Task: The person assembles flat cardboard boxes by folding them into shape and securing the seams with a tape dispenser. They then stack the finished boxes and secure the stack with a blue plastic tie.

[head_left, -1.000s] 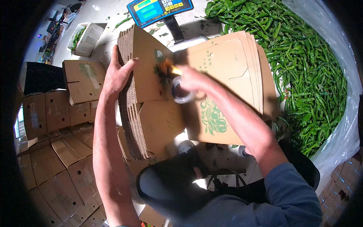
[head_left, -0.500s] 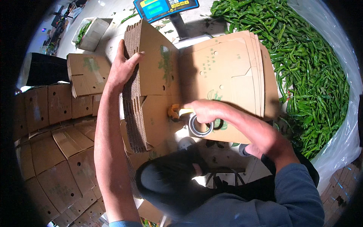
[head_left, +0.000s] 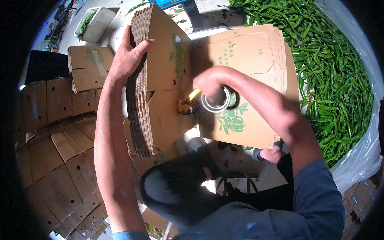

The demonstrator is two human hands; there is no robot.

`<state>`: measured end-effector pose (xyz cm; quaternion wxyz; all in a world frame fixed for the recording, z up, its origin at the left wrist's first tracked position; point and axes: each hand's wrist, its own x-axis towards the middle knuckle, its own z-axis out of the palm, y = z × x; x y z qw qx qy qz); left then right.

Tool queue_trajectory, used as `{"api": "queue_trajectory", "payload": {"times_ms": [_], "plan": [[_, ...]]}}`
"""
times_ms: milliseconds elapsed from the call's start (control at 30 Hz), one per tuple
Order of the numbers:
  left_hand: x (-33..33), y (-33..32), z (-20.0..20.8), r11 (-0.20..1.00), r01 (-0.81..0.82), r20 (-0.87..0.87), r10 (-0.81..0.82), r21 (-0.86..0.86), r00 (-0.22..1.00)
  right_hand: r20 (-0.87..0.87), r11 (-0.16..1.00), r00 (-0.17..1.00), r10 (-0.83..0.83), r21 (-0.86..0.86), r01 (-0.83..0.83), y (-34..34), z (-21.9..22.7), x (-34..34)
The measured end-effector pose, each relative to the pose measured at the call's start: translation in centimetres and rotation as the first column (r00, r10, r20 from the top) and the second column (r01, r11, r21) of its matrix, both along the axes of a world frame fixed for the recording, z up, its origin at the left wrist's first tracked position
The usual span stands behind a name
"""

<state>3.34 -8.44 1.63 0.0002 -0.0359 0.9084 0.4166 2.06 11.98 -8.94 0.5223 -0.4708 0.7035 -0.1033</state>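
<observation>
My left hand [head_left: 130, 58] grips the far left edge of an upright stack of flat cardboard boxes [head_left: 166, 76], its thumb over the corrugated edges. My right hand [head_left: 211, 83] is closed on the yellow handle of a tape dispenser [head_left: 185, 106], and a roll of tape hangs below that hand. The dispenser's orange-brown head is at the right face of the stack, low near a fold; I cannot tell whether it touches. Right of it leans a second group of cardboard sheets [head_left: 256, 52] with green vegetable prints.
Green chili peppers [head_left: 336, 80] lie heaped at the right, with clear plastic sheeting [head_left: 360, 156] along their outer side. A scale [head_left: 191, 14] stands behind the cardboard. Closed cartons [head_left: 60, 192] are piled at the left, and a white foam box [head_left: 94, 26] sits far left.
My right hand has moved up and away, tilting the dispenser's handle, while its head stays by the same part of the stack. My left hand keeps its grip. The whole view has shifted slightly.
</observation>
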Motion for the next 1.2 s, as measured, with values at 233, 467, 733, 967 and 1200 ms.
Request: {"api": "queue_trajectory", "payload": {"times_ms": [233, 467, 733, 967, 1200], "plan": [[-0.5, 0.6, -0.6, 0.999, 0.038, -0.037, -0.037, 0.032, 0.999, 0.016, 0.962, 0.962, 0.273, 0.014, -0.273, -0.2, -6.3, 7.2], [-0.3, 0.2, -1.0, 0.999, -0.036, 0.003, 0.036, 0.032, 0.999, 0.115, 0.671, 0.96, -0.255, -0.694, 0.261, 5.0, 6.1, 9.7], [-0.4, 1.5, -0.1, 0.994, 0.033, -0.001, -0.033, 0.102, 0.999, -0.129, 0.521, 0.947, -0.294, -0.853, 0.046, 1.5, 10.0, 10.9], [-0.1, 0.8, 0.0, 0.98, 0.034, 0.045, -0.043, 0.198, 0.998, -0.23, 0.633, 0.92, -0.316, -0.774, 0.024, 6.4, 11.5, 11.6], [-0.4, 0.1, -0.8, 0.995, 0.023, -0.018, -0.022, 0.097, 1.0, -0.303, 0.847, 0.792, -0.53, -0.222, 0.482, 9.8, 13.8, 11.1]]}}
